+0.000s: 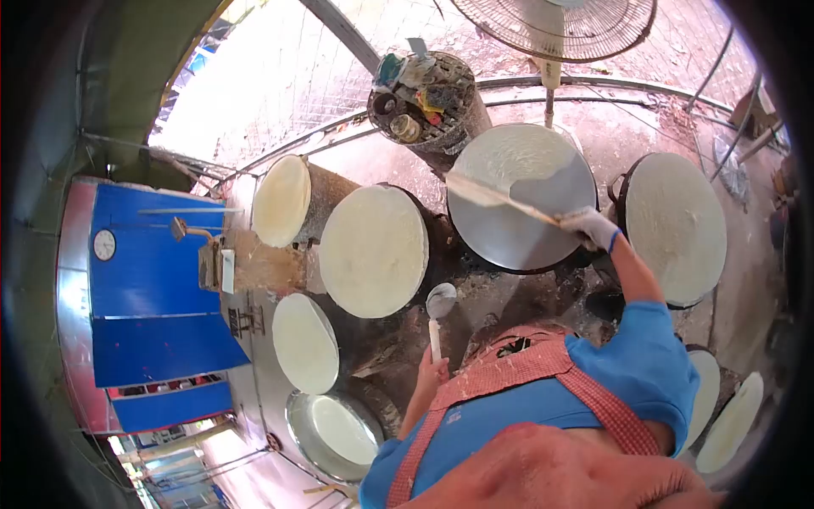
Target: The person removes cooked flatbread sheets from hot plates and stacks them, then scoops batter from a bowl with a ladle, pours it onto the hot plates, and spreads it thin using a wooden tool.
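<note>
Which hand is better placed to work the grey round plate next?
Probably the right. The gloved right hand holds a long flat stick lying across the grey round plate. The left hand is nearer the body, gripping a ladle short of the plate's edge.

Single view: head-worn fisheye camera, looking steeply down over the wearer's apron; round griddles near, filling mid-frame; dark vignette at edges.

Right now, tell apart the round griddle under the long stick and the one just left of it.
The griddle under the stick shows mostly bare grey metal, with thin batter only across its upper part; the left griddle is wholly covered by a cream sheet. The gloved right hand works over the first; nothing touches the second. Both are round and tilted.
</note>
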